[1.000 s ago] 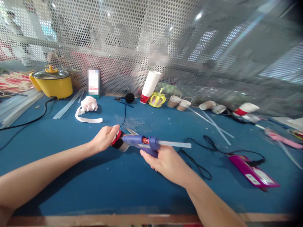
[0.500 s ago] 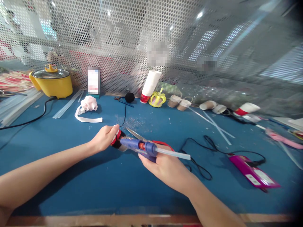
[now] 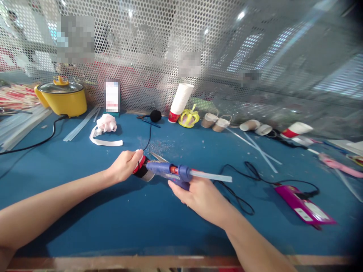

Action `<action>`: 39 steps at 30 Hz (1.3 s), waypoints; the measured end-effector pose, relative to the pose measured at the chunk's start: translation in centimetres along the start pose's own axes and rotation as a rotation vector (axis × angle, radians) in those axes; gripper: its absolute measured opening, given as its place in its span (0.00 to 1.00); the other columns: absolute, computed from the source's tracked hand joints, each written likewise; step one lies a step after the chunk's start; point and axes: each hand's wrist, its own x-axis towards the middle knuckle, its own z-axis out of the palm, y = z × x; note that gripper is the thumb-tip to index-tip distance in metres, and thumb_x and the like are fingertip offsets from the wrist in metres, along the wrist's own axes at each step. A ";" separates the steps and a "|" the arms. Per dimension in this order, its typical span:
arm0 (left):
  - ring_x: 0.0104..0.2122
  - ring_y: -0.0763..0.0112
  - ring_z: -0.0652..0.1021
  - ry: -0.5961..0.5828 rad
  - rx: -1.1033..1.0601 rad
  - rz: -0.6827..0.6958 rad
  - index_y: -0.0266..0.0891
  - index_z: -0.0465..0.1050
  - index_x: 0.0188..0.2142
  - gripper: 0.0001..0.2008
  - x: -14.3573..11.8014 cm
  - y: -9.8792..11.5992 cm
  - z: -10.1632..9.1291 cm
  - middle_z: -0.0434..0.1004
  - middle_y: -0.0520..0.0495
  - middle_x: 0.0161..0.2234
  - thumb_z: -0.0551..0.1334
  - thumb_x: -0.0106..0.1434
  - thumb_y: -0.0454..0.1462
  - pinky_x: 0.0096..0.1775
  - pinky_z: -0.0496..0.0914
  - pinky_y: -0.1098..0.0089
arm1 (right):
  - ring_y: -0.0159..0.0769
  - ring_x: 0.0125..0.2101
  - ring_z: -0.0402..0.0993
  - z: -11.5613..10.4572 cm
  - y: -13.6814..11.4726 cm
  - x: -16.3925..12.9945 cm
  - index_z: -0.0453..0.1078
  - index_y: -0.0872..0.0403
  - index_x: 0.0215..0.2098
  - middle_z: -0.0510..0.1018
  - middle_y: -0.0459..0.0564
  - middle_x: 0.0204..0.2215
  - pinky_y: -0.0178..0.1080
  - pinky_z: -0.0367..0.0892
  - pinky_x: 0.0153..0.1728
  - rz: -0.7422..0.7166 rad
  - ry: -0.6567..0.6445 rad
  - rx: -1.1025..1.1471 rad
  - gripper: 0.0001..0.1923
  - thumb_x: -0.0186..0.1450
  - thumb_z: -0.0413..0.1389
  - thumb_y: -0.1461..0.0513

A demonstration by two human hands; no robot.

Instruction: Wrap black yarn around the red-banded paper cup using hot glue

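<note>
My left hand (image 3: 126,164) is closed around a red-and-white paper cup (image 3: 148,174) lying on its side, with black yarn wound round it. From the cup, a strand leads back to a black yarn ball (image 3: 155,116). My right hand (image 3: 202,194) grips a blue hot glue gun (image 3: 163,168), a clear glue stick (image 3: 211,176) jutting from its rear. The gun's nozzle end is at the cup's wrapped side; whether it touches, I cannot tell. Scissors (image 3: 159,157) show a blade behind the gun, their handles mostly hidden.
A magenta power strip (image 3: 303,206) with a black cable lies right. Along the back stand a yellow electric pot (image 3: 64,98), a phone (image 3: 112,96), stacked paper cups (image 3: 181,100), a yellow crown-like piece (image 3: 188,118) and small cup baskets (image 3: 221,123). Crumpled white ribbon (image 3: 106,124) lies left.
The glue gun and my right hand have shifted slightly right, and the gun now covers more of the scissors. My left hand and the cup stay nearly in place.
</note>
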 end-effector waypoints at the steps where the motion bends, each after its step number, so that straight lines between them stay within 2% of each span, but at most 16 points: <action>1: 0.19 0.76 0.52 0.001 0.004 0.000 0.40 0.46 0.15 0.24 0.0 0.0 0.0 0.47 0.55 0.16 0.42 0.60 0.52 0.21 0.49 0.72 | 0.33 0.17 0.66 0.0 0.0 0.0 0.61 0.51 0.20 0.67 0.43 0.13 0.35 0.61 0.21 0.001 -0.002 0.001 0.11 0.60 0.49 0.59; 5: 0.19 0.76 0.53 -0.007 0.010 0.008 0.40 0.46 0.16 0.23 -0.1 0.2 0.0 0.47 0.55 0.16 0.42 0.60 0.51 0.21 0.50 0.72 | 0.33 0.16 0.65 0.0 0.1 0.1 0.60 0.51 0.19 0.66 0.42 0.11 0.35 0.60 0.20 0.031 0.013 0.018 0.12 0.60 0.50 0.60; 16: 0.19 0.77 0.52 -0.029 0.040 0.060 0.40 0.46 0.16 0.23 -0.2 -0.1 -0.1 0.47 0.55 0.16 0.42 0.61 0.50 0.21 0.51 0.73 | 0.28 0.12 0.63 -0.8 0.0 0.7 0.61 0.54 0.22 0.65 0.40 0.10 0.31 0.61 0.17 0.115 -0.069 0.199 0.10 0.60 0.49 0.60; 26: 0.20 0.77 0.52 -0.036 0.057 0.072 0.40 0.46 0.16 0.22 -0.4 0.0 -0.2 0.47 0.55 0.17 0.41 0.61 0.49 0.21 0.50 0.73 | 0.27 0.12 0.63 -0.9 0.1 0.6 0.59 0.53 0.18 0.66 0.41 0.09 0.30 0.60 0.16 0.131 -0.079 0.184 0.13 0.60 0.49 0.60; 33: 0.20 0.77 0.52 -0.033 0.049 0.074 0.40 0.46 0.16 0.23 -0.4 0.1 -0.1 0.46 0.55 0.17 0.41 0.61 0.50 0.22 0.51 0.72 | 0.27 0.11 0.62 -0.8 -0.2 0.6 0.60 0.53 0.20 0.64 0.40 0.09 0.31 0.60 0.15 0.146 -0.071 0.197 0.11 0.60 0.49 0.59; 39: 0.20 0.77 0.53 -0.030 0.048 0.075 0.40 0.47 0.16 0.23 -0.3 0.2 0.0 0.47 0.55 0.17 0.40 0.61 0.51 0.22 0.51 0.73 | 0.29 0.13 0.64 -0.6 -0.4 0.2 0.61 0.53 0.21 0.65 0.41 0.10 0.32 0.60 0.17 0.127 -0.012 0.045 0.11 0.60 0.48 0.59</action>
